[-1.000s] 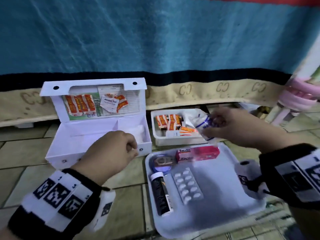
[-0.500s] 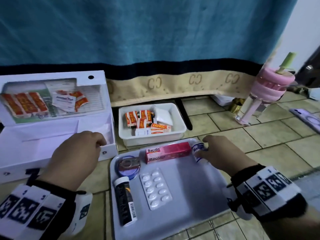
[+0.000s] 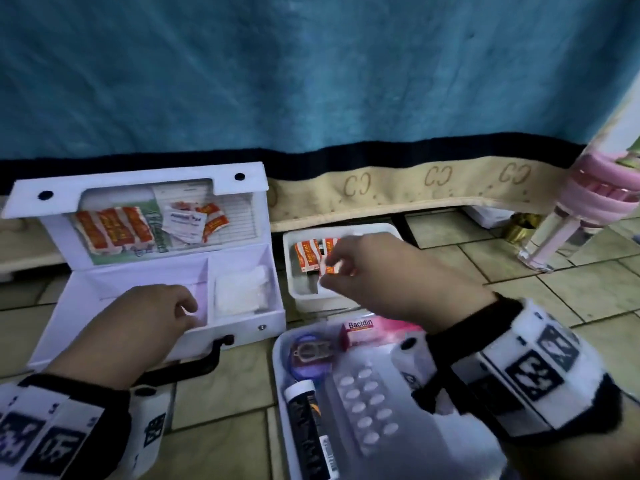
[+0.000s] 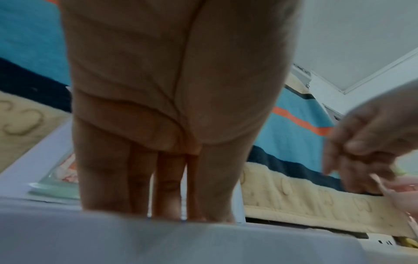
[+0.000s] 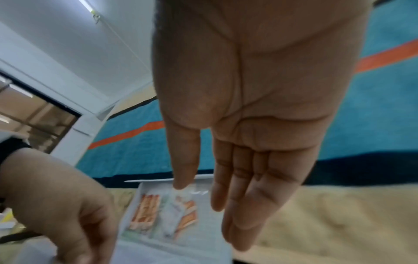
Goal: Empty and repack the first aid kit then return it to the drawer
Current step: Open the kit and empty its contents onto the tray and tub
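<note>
The white first aid kit (image 3: 242, 329) stands open on the tiled floor, its raised lid holding orange packets (image 3: 110, 230) behind a clear pocket. A white gauze pad (image 3: 240, 294) lies in its right compartment. My left hand (image 3: 188, 308) rests on the kit's front wall, and the left wrist view shows its fingers (image 4: 167, 184) straight, reaching down inside. My right hand (image 3: 337, 268) hovers over a small white tub (image 3: 381, 228), fingertips at the orange packets (image 3: 306, 256) there. In the right wrist view this hand (image 5: 203, 192) has straight, spread fingers with nothing between them.
A white tray (image 3: 278, 403) at the front right holds a Bacidin box (image 3: 360, 332), a blister pack (image 3: 367, 407), a black tube (image 3: 306, 427) and a round blue tin (image 3: 310, 351). A pink bottle (image 3: 568, 223) stands at the far right. A blue blanket (image 3: 311, 81) hangs behind.
My right hand let go of the white roll at the tray's far edge and moved back up over the tub. My left hand stayed on the kit.
</note>
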A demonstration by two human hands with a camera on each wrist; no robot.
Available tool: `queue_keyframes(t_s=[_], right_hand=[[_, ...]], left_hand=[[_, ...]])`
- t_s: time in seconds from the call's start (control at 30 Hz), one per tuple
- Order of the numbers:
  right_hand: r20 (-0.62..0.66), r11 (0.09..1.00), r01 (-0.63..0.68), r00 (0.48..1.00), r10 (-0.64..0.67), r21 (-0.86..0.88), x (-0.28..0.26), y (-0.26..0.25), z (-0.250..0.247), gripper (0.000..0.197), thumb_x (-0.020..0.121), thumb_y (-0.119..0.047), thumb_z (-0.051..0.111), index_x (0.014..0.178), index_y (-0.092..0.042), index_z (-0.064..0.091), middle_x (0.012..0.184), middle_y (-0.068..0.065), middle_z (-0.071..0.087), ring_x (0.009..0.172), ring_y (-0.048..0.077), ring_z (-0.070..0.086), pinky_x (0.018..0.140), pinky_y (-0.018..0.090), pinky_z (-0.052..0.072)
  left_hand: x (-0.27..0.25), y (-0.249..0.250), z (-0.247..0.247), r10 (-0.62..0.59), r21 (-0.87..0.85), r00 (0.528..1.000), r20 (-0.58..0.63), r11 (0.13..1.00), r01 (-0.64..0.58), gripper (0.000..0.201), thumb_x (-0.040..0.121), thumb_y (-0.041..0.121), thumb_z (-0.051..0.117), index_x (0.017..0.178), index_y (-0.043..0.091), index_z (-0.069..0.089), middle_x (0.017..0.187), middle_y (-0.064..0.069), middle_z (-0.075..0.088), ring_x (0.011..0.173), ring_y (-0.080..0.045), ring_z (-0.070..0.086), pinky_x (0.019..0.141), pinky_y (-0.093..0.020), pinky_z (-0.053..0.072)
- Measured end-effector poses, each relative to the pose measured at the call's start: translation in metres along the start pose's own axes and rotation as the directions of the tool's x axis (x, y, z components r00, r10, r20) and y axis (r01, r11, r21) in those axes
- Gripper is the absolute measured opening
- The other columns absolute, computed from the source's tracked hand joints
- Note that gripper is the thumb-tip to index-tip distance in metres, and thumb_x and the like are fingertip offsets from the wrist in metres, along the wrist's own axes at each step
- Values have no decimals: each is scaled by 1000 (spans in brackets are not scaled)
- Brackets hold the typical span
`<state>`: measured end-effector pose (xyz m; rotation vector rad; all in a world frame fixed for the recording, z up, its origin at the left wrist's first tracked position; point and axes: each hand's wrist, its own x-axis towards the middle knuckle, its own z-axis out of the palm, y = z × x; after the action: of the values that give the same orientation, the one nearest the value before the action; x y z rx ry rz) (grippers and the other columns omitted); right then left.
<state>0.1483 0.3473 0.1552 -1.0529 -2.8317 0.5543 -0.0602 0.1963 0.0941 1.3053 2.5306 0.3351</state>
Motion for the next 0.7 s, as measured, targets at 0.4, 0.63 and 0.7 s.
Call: queue_keyframes(t_s=[0.4,0.63,0.7], right_hand=[[326,755,361,923,-205,-548,102,-79,91,31,94,-22,47,121,-11,56,125,11,57,115,30,54,93,41,47],[140,946,252,964,-227,-205,75,-78,59,20,79,-31,64,94,-18,60,98,2,57,90,21,55,69,26,40],[37,985,160,987,-158,-60,51,-67,31,23,75,-30,67,66,-24,47,72,-6,49,66,13,47,56,24,33]], left_hand=[[-8,-12,7,200,171,979,30,964,-202,22,90,22,53,69,24,46,60,6,38,69,-11,44,49,-15,20],[-8,-15,9,233,251,972,44,939,-236,39,90,19,49,56,24,31,61,3,36,69,-16,41,56,-28,25],[-11,-13,10,223,247,974,40,942,-226,29,91,19,47,63,26,40,69,4,45,73,-14,47,56,-25,30]])
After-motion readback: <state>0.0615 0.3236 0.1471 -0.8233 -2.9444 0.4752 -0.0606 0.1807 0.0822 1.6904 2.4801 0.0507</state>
